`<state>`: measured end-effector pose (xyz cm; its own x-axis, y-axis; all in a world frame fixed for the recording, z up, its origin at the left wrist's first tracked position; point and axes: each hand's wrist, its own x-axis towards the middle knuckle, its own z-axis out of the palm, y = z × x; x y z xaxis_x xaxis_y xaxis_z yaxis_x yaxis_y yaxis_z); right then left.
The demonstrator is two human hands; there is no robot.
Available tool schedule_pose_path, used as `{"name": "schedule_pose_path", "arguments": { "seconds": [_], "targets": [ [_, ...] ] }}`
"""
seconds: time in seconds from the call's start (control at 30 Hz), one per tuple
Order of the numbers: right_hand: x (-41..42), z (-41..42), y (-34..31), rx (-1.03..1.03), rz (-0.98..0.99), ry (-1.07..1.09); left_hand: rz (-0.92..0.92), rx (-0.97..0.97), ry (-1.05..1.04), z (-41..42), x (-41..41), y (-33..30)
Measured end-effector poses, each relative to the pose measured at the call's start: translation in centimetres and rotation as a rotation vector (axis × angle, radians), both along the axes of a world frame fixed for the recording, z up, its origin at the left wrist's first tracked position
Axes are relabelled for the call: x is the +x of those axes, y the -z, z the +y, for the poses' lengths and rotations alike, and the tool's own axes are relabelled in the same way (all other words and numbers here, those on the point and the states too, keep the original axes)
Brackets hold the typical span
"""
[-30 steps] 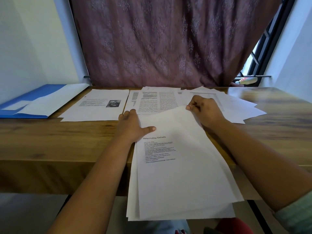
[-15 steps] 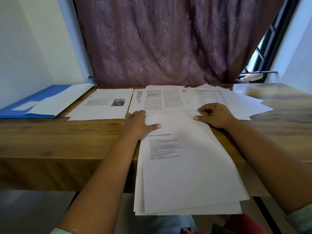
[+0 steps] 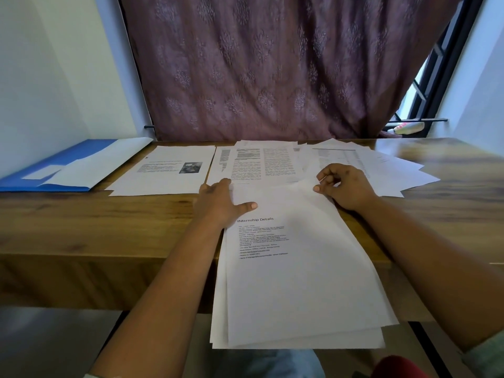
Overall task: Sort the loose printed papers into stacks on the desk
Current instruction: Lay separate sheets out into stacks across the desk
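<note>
Several loose sheets form the unsorted bundle (image 3: 300, 268), which overhangs the near edge of the surface (image 3: 81, 227). Its far left corner is gripped by the left hand (image 3: 218, 205), thumb on top. The top sheet's far right corner is pinched by the right hand (image 3: 346, 186) fingers (image 3: 317, 189); one sheet should be peeled alone. Printing beyond the bundle is illegible.

A sheaf of white sheets (image 3: 300, 290), topped by a page headed "INternship Details", lies slanted over the near edge of the wooden desk (image 3: 81, 225), its lower half hanging past it. Behind sit three lots: a page with a small photo (image 3: 163, 170), a densely printed two-column stack (image 3: 259, 162), and a fanned pile (image 3: 387, 170) at right.
</note>
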<state>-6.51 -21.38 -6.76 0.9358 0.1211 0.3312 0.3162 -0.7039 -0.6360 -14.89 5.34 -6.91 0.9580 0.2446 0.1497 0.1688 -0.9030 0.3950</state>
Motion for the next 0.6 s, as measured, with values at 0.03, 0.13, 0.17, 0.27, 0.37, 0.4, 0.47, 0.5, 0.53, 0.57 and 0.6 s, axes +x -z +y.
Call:
{"name": "schedule_pose_path", "arguments": {
  "seconds": [0.03, 0.13, 0.17, 0.27, 0.37, 0.4, 0.47, 0.5, 0.53, 0.57, 0.6],
  "targets": [
    [-0.1, 0.0, -0.1, 0.024, -0.024, 0.004, -0.013, 0.008, -0.012, 0.0, -0.1, 0.0],
    [-0.2, 0.1, -0.4, 0.111, -0.064, -0.005, -0.092, -0.035, -0.025, 0.1, 0.1, -0.1],
    [-0.1, 0.2, -0.4, 0.141, -0.058, -0.004, -0.136, -0.100, -0.021, 0.1, 0.0, -0.2],
    [0.0, 0.9, -1.1, 0.236, -0.062, 0.088, -0.246, -0.410, -0.008, -0.1, -0.3, -0.7],
    [0.7, 1.5, -2.8, 0.375, -0.044, 0.231, -0.207, -0.845, 0.071, 0.5, -2.3, -1.7],
    [1.0, 1.5, -3.6, 0.442, -0.019, 0.266, -0.138, -0.907, 0.109, 1.0, -3.2, -2.2],
    [1.8, 2.0, -4.9, 0.598, 0.060, 0.293, 0.023, -0.908, 0.187, 2.5, -4.8, -3.0],
    [2.2, 2.3, -5.6, 0.666, 0.139, 0.258, 0.061, -0.899, 0.200, 3.3, -5.4, -3.3],
    [2.5, 2.8, -6.1, 0.713, 0.193, 0.198, 0.049, -0.908, 0.186, 4.1, -5.9, -3.8],
    [2.4, 3.6, -6.8, 0.803, 0.289, 0.087, 0.001, -0.940, 0.151, 5.2, -5.9, -4.2],
    [2.2, 4.5, -7.3, 0.930, 0.391, -0.074, -0.062, -0.978, 0.107, 6.1, -5.8, -4.7]
  ]
}}
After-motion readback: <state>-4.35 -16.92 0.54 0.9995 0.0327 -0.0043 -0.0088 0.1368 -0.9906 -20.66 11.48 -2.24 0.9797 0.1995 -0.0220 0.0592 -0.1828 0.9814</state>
